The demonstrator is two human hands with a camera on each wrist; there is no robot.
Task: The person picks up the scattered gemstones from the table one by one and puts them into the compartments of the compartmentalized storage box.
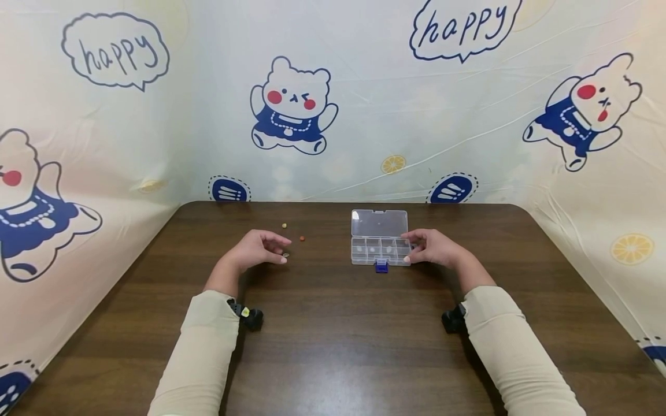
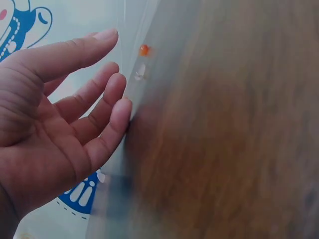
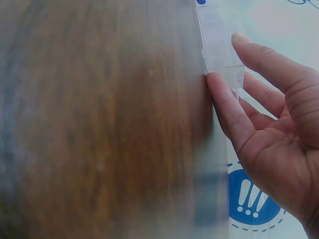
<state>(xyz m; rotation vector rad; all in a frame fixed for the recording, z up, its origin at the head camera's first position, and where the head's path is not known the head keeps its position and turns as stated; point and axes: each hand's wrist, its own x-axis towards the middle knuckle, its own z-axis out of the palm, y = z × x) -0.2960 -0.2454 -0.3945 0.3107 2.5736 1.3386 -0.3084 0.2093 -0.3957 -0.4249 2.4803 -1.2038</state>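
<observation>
Head view: one left hand [image 1: 260,247], fingers loosely bent and grasping nothing, with a pale piece [image 1: 285,255] at its fingertips, an orange piece [image 1: 302,238] and a yellow piece [image 1: 284,226] near on the brown table [image 1: 333,323]; one right hand [image 1: 436,247], thumb and fingers gripping the right end of a clear compartment box [image 1: 373,250], lid [image 1: 380,223] open behind, blue latch [image 1: 382,267] in front. Left wrist view: thumb held apart from fingers, orange piece beyond them. Right wrist view: fingertips against the box's end.

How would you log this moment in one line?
left hand: near small pale piece; right hand: holds clear box by right end; lid: open; yellow piece, orange piece: on table
</observation>
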